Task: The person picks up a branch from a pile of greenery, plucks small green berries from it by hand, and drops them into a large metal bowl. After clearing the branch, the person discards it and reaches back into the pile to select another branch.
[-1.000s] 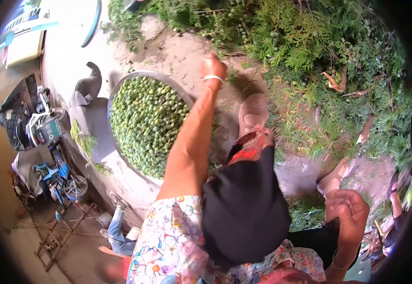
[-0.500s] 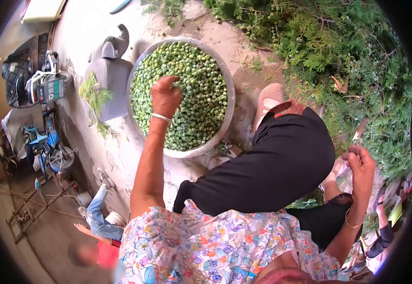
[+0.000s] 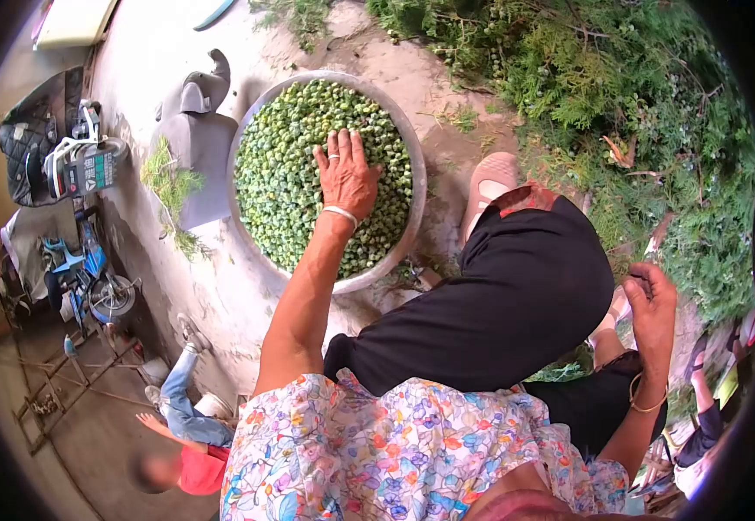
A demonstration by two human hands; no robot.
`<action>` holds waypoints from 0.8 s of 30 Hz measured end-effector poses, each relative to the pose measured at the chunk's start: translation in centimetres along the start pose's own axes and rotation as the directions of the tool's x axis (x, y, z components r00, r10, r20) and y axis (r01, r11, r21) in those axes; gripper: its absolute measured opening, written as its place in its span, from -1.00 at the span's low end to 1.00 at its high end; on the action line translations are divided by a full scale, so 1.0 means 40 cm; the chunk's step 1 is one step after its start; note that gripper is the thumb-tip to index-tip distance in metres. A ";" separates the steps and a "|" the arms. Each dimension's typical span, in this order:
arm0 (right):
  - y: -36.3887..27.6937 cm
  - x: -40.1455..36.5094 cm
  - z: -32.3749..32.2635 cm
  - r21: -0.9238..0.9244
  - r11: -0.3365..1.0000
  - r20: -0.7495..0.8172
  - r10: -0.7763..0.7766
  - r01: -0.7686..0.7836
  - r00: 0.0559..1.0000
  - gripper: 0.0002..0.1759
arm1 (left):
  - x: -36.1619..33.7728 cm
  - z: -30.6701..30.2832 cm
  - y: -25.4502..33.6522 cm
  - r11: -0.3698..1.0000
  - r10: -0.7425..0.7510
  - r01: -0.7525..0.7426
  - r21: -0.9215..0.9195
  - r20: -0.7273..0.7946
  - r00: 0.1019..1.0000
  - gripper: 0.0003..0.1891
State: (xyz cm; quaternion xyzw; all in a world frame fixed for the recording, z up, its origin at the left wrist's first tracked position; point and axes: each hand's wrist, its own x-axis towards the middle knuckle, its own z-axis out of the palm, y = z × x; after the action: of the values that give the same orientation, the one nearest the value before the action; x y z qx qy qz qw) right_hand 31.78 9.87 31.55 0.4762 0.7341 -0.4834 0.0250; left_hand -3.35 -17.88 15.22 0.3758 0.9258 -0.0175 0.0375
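Note:
My left hand [image 3: 349, 181] lies palm down on the heap of small green cones [image 3: 286, 187], fingers spread and a ring on one of them. The cones fill a wide round basin [image 3: 418, 208] with a pale rim. My right hand [image 3: 653, 317] is raised beside my knee, its fingers curled in toward the thumb. Whatever may be between those fingers is hidden. Close to that hand are leafy green evergreen branches [image 3: 699, 217].
A grey plastic scoop-like object [image 3: 204, 165] with a loose sprig [image 3: 169, 187] lies left of the basin. A toy motorbike [image 3: 91, 269] and another ride-on vehicle [image 3: 82, 156] stand at far left. A person in red [image 3: 204, 469] is at lower left; another person [image 3: 703, 434] at right.
My left hand has moved right across the basin and gone from closed to spread flat on the cones. My right hand has shifted slightly left and down, its fingers curling more.

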 end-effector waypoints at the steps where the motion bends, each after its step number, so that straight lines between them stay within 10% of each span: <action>1: 0.006 -0.001 0.001 -0.009 1.000 -0.001 -0.026 0.026 1.000 -0.75 | 0.008 0.004 0.001 1.000 0.011 -0.011 0.029 0.008 1.000 -0.29; 5: 0.004 -0.006 0.001 -0.028 0.999 0.002 -0.027 0.027 1.000 -0.74 | 0.043 -0.024 -0.031 0.992 0.082 -0.078 -0.104 0.034 0.996 -0.33; 10: 0.000 -0.010 -0.002 -0.047 0.998 -0.027 -0.032 0.031 0.999 -0.74 | 0.029 -0.016 -0.090 0.947 0.056 -0.175 -0.271 -0.396 0.916 -0.81; 17: 0.001 -0.007 0.000 -0.119 0.992 -0.059 -0.039 0.032 0.998 -0.75 | 0.103 -0.044 -0.047 0.990 -0.096 0.069 -0.122 -0.226 0.969 -0.76; 21: -0.003 -0.004 -0.003 -0.180 0.982 -0.064 -0.067 0.054 0.996 -0.74 | 0.126 -0.018 -0.055 0.998 0.043 -0.038 0.044 -0.129 0.991 -0.82; 24: 0.003 0.002 -0.011 -0.193 0.978 -0.072 -0.093 0.078 0.993 -0.72 | 0.117 -0.002 -0.090 0.959 -0.165 0.100 -0.264 -0.236 0.958 -0.86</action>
State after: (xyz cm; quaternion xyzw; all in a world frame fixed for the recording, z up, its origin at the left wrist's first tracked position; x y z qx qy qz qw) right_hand 32.00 10.25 31.66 0.4586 0.7971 -0.3923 0.0199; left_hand -9.22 -17.21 14.92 0.3037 0.9410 0.1448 -0.0364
